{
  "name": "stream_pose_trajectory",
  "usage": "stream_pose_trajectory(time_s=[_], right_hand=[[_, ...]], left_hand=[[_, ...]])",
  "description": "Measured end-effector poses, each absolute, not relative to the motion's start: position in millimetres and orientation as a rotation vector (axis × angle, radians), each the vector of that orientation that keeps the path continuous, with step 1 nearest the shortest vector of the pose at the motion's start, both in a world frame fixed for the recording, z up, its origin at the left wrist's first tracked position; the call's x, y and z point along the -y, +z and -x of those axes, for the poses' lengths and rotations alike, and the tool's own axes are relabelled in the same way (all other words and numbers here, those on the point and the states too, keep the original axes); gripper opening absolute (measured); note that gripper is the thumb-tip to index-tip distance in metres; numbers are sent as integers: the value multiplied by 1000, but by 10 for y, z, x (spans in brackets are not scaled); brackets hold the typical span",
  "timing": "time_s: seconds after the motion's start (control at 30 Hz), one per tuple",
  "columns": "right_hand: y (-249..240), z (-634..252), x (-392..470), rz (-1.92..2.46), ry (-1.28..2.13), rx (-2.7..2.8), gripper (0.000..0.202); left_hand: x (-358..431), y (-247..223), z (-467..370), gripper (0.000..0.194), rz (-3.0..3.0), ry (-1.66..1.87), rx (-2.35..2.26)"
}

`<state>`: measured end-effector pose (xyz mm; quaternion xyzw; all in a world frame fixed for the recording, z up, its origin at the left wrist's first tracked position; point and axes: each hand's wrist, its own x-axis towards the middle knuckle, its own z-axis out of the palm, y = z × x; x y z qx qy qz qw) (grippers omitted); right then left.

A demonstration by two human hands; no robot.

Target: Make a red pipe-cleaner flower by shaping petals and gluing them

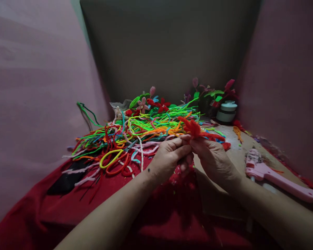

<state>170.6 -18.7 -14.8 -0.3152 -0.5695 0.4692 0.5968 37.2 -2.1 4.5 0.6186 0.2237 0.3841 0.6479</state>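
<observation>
A fuzzy red-orange pipe-cleaner flower point(192, 127) is held upright between both hands at the centre. My left hand point(172, 156) pinches its base, fingers closed and curled. My right hand point(215, 159) is closed on the same base from the right, thumb and fingertips touching my left fingers. Just behind the hands, a red pipe-cleaner piece point(212, 136) stretches rightwards. What lies between the fingertips is mostly hidden. Left of the hands, scissors point(120, 156) with yellow and red handles rest on a heap of coloured pipe cleaners point(151, 125).
A black flat object point(65, 182) lies at the left on the red cloth point(75, 211). To the right is a pink glue gun point(279, 177) on a light board point(232, 149). Behind stand a pale jar point(226, 111) and finished pipe-cleaner flowers point(163, 105). Pink walls flank the table.
</observation>
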Motion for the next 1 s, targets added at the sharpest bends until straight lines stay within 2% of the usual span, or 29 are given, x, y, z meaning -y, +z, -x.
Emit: stream_pose_trajectory(time_s=[0.17, 0.23, 0.33, 0.4, 0.63, 1.0], right_hand=[[-113, -1765, 184, 727, 614, 1423, 14], [-141, -1777, 188, 743, 534, 1463, 16], [-205, -1771, 202, 729, 465, 1512, 21], [-240, -1756, 210, 693, 504, 1535, 24], [-228, -1759, 211, 708, 466, 1627, 22], [-166, -1754, 250, 749, 408, 1633, 19]], left_hand=[[-37, 211, -275, 16, -1606, 1099, -708], [-77, 254, -208, 28, -1484, 1164, -708], [-102, 290, -116, 51, -1351, 1049, -618], [-77, 310, -80, 55, -1400, 957, -607], [88, 375, -117, 28, -1570, 785, -626], [78, 312, -168, 17, -1569, 783, -604]])
